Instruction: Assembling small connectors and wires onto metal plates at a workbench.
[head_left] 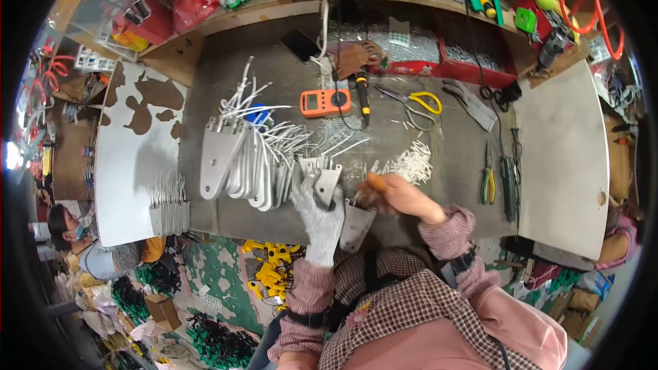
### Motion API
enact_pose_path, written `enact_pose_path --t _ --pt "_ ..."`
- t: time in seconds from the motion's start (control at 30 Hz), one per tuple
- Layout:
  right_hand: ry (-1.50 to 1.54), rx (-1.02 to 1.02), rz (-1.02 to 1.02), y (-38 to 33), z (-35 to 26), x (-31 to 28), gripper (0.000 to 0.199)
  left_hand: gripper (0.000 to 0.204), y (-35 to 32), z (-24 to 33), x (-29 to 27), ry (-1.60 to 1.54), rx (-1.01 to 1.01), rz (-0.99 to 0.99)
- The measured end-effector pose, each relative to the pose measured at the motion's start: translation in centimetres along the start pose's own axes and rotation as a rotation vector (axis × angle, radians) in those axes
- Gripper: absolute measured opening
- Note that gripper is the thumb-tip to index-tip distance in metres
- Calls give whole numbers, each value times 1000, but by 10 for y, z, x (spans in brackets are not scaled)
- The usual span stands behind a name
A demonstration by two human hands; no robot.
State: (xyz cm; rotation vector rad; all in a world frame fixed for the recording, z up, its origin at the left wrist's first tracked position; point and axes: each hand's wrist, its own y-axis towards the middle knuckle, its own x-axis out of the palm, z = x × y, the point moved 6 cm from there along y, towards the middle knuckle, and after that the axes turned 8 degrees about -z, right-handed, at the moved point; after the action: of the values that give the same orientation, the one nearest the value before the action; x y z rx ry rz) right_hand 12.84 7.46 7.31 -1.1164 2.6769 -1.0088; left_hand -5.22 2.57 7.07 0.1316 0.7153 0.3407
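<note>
Both forearms come up from lower edge, checked sleeves w/ cuffs at wrists. Left hand in a grey knit glove, palm down, fingers curled closed in a grip, arm nearly straight up. Right hand bare, fist closed (thumb side up), forearm angled in from the right, wrist slightly bent.

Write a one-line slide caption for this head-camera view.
At a cluttered workbench, a gloved left hand holds a flat metal plate while the bare right hand grips an orange-handled tool.
</note>
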Motion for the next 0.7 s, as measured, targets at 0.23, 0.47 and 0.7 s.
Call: enact_pose_path --t 0.23,0.47,0.7 --pt "-716 -559 240 56 -2 1 25 51 -58 42 5 102 85 -368" --pt "-708 -169 852 40 24 -134 23 43 -43 63 -2 236 111 -323" --pt "-988 106 668 75 89 -108 25 38 18 46 57 -222 -28 -364"
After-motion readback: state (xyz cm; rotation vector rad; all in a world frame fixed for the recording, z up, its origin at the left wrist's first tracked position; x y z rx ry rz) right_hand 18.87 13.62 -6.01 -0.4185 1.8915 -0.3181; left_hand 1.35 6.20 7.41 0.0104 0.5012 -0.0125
